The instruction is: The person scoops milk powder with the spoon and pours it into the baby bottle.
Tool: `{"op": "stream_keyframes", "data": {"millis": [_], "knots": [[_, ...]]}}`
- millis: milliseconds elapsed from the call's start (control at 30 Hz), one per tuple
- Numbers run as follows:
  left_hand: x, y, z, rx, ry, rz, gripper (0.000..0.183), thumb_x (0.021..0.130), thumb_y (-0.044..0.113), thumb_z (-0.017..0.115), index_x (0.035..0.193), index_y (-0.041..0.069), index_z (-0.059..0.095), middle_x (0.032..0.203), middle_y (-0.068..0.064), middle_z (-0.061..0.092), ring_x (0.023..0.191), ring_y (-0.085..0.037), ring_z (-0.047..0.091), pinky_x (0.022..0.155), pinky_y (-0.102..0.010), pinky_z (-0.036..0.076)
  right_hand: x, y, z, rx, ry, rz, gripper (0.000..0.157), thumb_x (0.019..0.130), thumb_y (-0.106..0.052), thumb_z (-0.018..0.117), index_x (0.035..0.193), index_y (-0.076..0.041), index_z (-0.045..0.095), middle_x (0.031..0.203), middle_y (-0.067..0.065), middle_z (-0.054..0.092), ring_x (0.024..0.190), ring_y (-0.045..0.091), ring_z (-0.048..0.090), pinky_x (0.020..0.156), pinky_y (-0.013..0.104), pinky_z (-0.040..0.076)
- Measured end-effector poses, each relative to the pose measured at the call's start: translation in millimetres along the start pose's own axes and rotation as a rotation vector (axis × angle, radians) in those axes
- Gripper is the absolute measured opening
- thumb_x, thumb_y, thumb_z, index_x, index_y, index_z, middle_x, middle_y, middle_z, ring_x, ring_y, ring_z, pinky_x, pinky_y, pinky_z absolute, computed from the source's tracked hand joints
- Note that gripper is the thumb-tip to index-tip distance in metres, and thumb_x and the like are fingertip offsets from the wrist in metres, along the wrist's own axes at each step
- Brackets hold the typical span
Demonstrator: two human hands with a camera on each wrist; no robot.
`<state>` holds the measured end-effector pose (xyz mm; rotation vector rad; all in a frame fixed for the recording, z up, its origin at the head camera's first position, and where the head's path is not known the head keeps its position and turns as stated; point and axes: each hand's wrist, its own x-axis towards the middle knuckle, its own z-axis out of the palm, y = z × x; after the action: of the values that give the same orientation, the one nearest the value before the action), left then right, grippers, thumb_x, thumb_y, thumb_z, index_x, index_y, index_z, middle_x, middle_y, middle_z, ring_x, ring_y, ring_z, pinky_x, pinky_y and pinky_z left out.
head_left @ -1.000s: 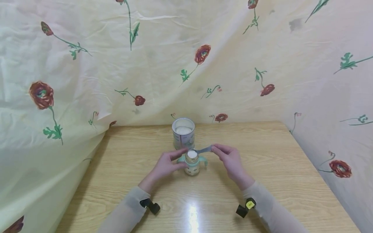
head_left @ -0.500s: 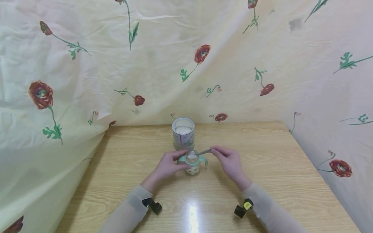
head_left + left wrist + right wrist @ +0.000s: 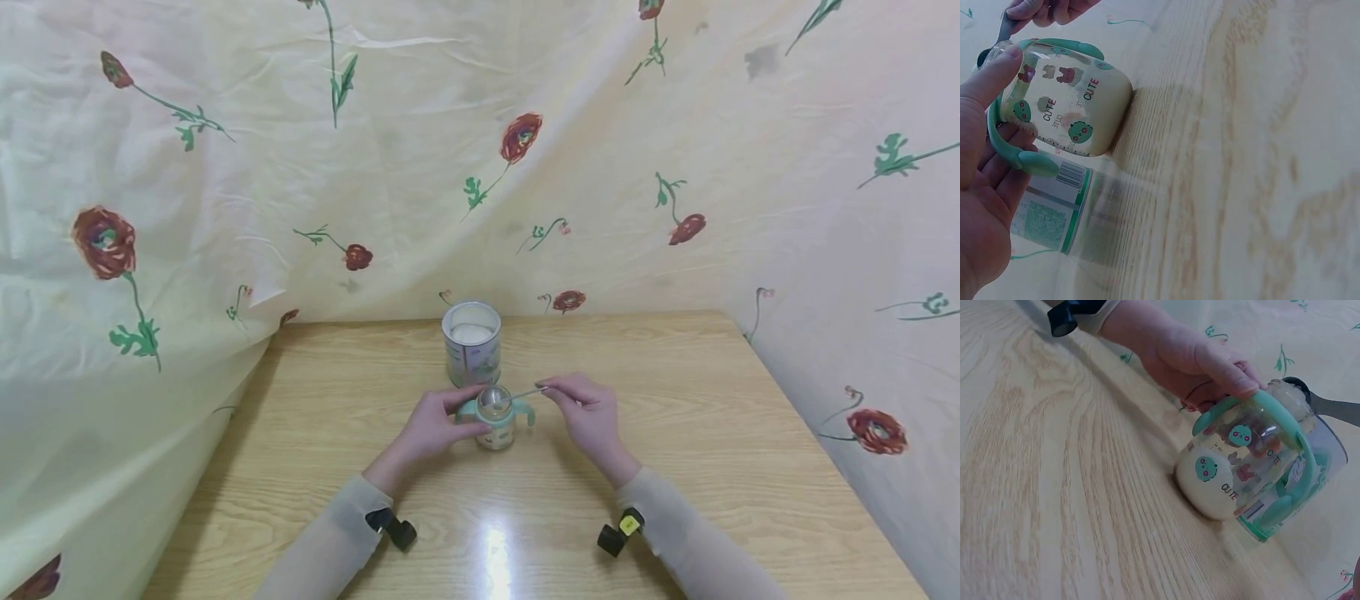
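Holding bottle (image 3: 1072, 103) inside left grip (image 3: 438, 419), spoon (image 3: 1335, 410) within right grip (image 3: 588, 410)

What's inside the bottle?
Pale contents, low in the bottle. Powder or liquid, I can't tell; prints hide some, and the spoon blocks part from above.

The sleeves, left (image 3: 322, 537) and right (image 3: 693, 537), are long, plain and pale beige. Each carries a black strap (image 3: 377, 519) with a small, blocky black camera (image 3: 404, 536); a yellow label (image 3: 628, 525), its marking illegible, distinguishes the right.
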<state>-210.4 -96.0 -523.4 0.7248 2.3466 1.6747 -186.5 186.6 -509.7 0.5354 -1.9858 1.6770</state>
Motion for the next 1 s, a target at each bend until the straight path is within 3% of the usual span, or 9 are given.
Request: {"op": "stream_keyframes", "data": {"millis": [133, 300, 400, 500, 733, 1000], "knots": [[-1.0, 0.9, -0.2, 0.006, 0.006, -0.009, 0.066, 0.087, 0.024, 0.092, 0.147, 0.013, 0.066, 0.145, -0.001, 0.067, 0.134, -0.022, 0.063, 0.117, -0.049, 0.048, 1.3, 2.0, 0.1, -0.034, -0.005, -0.071, 0.021, 0.087, 0.019, 0.075, 0.096, 0.001, 0.083, 0.095, 0.015, 0.08, 0.087, 0.007, 0.07, 0.078, 0.017, 0.058], [-2.0, 3.3, 0.1, 0.004, 0.016, -0.037, 0.067, 0.087, 0.026, 0.092, 0.147, 0.013, 0.066, 0.145, -0.004, 0.067, 0.134, -0.026, 0.063, 0.118, -0.05, 0.047, 3.7, 4.5, -0.1, -0.136, -0.011, -0.273, 0.025, 0.082, 0.019, 0.077, 0.094, -0.002, 0.083, 0.092, 0.012, 0.081, 0.08, 0.013, 0.068, 0.076, 0.014, 0.055], [-1.5, 2.9, 0.4, 0.005, 0.014, -0.043, 0.067, 0.086, 0.026, 0.093, 0.147, 0.014, 0.067, 0.146, -0.004, 0.067, 0.135, -0.026, 0.062, 0.118, -0.049, 0.046, 5.9, 6.6, -0.5, -0.175, -0.008, -0.389, 0.021, 0.081, 0.015, 0.077, 0.092, -0.002, 0.083, 0.092, 0.013, 0.081, 0.078, 0.019, 0.068, 0.078, 0.014, 0.053], [-1.5, 2.5, 0.2, -0.001, 0.011, -0.043, 0.067, 0.086, 0.026, 0.093, 0.147, 0.014, 0.066, 0.146, -0.004, 0.066, 0.135, -0.026, 0.062, 0.119, -0.049, 0.046, 7.6, 8.3, -0.7, -0.199, -0.007, -0.452, 0.015, 0.083, 0.008, 0.077, 0.092, -0.003, 0.084, 0.093, 0.013, 0.081, 0.077, 0.022, 0.067, 0.078, 0.014, 0.052], [-2.4, 3.3, -0.6, 0.005, 0.013, -0.037, 0.067, 0.087, 0.026, 0.092, 0.147, 0.013, 0.066, 0.144, -0.002, 0.068, 0.134, -0.026, 0.063, 0.117, -0.051, 0.047, 9.9, 8.5, 0.8, -0.205, -0.008, -0.539, 0.008, 0.088, -0.002, 0.077, 0.092, -0.003, 0.084, 0.091, 0.012, 0.081, 0.073, 0.021, 0.065, 0.071, 0.017, 0.052], [-2.8, 4.9, -0.2, 0.012, 0.013, -0.039, 0.066, 0.086, 0.025, 0.092, 0.146, 0.015, 0.067, 0.143, -0.002, 0.068, 0.134, -0.025, 0.063, 0.117, -0.05, 0.047, 9.7, 4.8, 0.9, -0.22, -0.018, -0.516, 0.015, 0.085, 0.003, 0.078, 0.097, -0.003, 0.084, 0.088, 0.009, 0.081, 0.068, 0.017, 0.062, 0.063, 0.019, 0.048]]}}
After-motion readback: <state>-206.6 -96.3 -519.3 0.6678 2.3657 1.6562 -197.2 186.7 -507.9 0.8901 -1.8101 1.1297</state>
